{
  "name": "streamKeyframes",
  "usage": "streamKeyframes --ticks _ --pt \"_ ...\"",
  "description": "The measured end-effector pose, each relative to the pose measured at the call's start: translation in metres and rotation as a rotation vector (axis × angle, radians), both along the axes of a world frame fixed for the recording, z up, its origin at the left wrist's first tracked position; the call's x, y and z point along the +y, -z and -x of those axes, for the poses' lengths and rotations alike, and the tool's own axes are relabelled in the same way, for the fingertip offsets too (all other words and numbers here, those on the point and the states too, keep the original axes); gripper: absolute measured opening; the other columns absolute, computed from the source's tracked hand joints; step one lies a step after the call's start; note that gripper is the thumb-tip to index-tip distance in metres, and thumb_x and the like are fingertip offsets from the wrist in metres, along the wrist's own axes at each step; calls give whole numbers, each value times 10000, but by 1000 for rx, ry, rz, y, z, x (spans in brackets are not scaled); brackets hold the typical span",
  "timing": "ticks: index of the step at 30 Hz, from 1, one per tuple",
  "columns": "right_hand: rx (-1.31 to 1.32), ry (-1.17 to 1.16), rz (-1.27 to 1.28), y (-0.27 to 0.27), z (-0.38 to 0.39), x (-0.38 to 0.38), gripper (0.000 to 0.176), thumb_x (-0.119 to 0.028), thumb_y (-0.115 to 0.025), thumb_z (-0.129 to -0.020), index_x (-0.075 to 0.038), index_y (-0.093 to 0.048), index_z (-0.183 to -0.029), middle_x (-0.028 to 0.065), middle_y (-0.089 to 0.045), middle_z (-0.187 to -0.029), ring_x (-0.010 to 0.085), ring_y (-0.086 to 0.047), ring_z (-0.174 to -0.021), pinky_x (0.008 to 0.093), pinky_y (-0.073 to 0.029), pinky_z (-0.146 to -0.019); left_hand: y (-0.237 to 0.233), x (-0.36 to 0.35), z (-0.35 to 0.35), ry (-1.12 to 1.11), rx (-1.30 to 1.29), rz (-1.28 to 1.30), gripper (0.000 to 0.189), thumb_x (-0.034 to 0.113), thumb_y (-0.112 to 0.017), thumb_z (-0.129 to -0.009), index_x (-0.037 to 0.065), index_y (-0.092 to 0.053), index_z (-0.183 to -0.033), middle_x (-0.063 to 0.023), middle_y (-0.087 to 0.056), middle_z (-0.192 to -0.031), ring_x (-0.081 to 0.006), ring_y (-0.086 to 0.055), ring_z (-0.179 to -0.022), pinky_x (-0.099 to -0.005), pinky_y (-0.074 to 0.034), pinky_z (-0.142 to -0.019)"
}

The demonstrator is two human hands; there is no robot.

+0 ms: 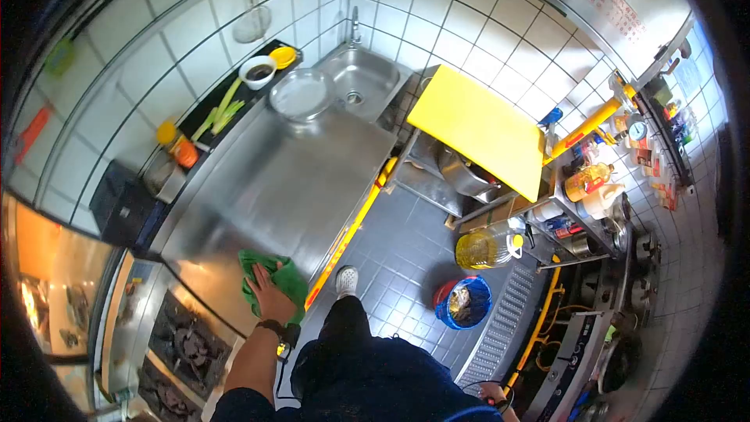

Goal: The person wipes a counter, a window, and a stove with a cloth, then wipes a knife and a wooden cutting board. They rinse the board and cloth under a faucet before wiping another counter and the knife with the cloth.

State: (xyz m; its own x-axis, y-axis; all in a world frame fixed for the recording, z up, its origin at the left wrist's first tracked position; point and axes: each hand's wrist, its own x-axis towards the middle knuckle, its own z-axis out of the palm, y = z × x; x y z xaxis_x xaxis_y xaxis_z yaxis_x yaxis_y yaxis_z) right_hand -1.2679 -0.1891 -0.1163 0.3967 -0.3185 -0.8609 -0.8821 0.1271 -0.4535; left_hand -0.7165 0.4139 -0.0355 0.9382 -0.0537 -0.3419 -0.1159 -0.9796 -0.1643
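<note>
My left hand [269, 293] lies on a green cloth [292, 281], its fingers spread and pressing down on it. Beneath the cloth is the front end of a stainless steel counter [289, 168], beside the stove [187, 340]. On my left wrist is a dark band with a small device. My right hand [492, 392] hangs low at the bottom edge, right of my body, with a dark strap or cord by its wrist. It is small and partly hidden, so its fingers cannot be made out.
A round metal lid [301, 95] sits near the sink [363, 78]. A yellow board [478, 129] tops the rack on the right. On the floor stand an oil jug [486, 248] and a blue-lined bin [466, 302], beside a drain grate [500, 324].
</note>
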Motion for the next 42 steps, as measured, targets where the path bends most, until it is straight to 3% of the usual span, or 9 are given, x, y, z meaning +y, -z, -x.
streamKeyframes --ticks 5,7,10,15,24,29,34,38,42 --pt "59 32 -59 -15 -19 1 332 -344 -646 -898 -48 -632 -1047 73 -680 -984 264 -662 -880 398 -531 -722 8 -78 -77 190 -129 379 762 383 -519 -922 69 -282 -1574 -365 -226 -1579 -510 -98 -1515 -734 -57 -1149" --pt "38 82 -289 9 12 -37 363 -364 -649 -891 -43 -616 -1055 78 -673 -996 266 -658 -904 404 -526 -731 14 -109 -114 231 -139 449 701 291 -521 -911 68 -334 -1549 -350 -270 -1567 -487 -130 -1516 -724 -76 -1157" --pt "163 109 -7 -74 -10 26 371 -366 -648 -892 -49 -609 -1081 76 -669 -1021 267 -658 -919 408 -520 -740 10 -162 -165 281 -233 505 720 200 -521 -882 99 -325 -1567 -313 -276 -1586 -440 -142 -1529 -714 -79 -1174" --pt "217 99 7 -93 -44 51 389 -367 -646 -894 -59 -597 -1125 73 -663 -1062 268 -657 -944 416 -510 -757 28 -238 -255 401 -176 535 680 136 -466 -915 164 -336 -1582 -240 -255 -1629 -386 -148 -1542 -721 -57 -1175" --pt "275 58 22 -113 -82 38 429 -371 -643 -898 -77 -576 -1204 68 -651 -1138 270 -655 -988 429 -493 -785 20 -332 -364 514 -133 568 676 126 -456 -948 182 -293 -1601 -154 -220 -1664 -324 -109 -1555 -653 -31 -1212" --pt "255 21 12 -101 -100 -3 456 -373 -641 -901 -87 -564 -1248 65 -644 -1179 271 -655 -1013 436 -483 -801 1 -313 -352 476 -67 518 791 337 -595 -909 143 -273 -1605 -158 -156 -1683 -320 -74 -1564 -617 -22 -1229" --pt "213 -71 6 -73 -138 -68 485 -375 -639 -903 -97 -552 -1291 62 -637 -1221 272 -654 -1038 444 -473 -817 18 -221 -325 234 -179 355 807 441 -578 -907 88 -316 -1584 -160 -190 -1674 -310 -106 -1563 -594 -30 -1240" --pt "173 -168 5 -41 -174 -158 510 -376 -638 -905 -105 -543 -1326 59 -632 -1255 272 -653 -1058 450 -466 -830 21 -92 -265 -329 -220 239 801 490 -548 -935 90 -307 -1586 -175 -196 -1667 -321 -134 -1556 -568 -117 -1234" --pt "129 -208 34 -17 -217 -251 536 -378 -636 -907 -113 -533 -1361 57 -627 -1288 273 -653 -1078 455 -458 -843 33 2 -136 -901 -328 99 761 501 -489 -987 108 -270 -1601 -152 -158 -1685 -309 -134 -1560 -547 -103 -1242"
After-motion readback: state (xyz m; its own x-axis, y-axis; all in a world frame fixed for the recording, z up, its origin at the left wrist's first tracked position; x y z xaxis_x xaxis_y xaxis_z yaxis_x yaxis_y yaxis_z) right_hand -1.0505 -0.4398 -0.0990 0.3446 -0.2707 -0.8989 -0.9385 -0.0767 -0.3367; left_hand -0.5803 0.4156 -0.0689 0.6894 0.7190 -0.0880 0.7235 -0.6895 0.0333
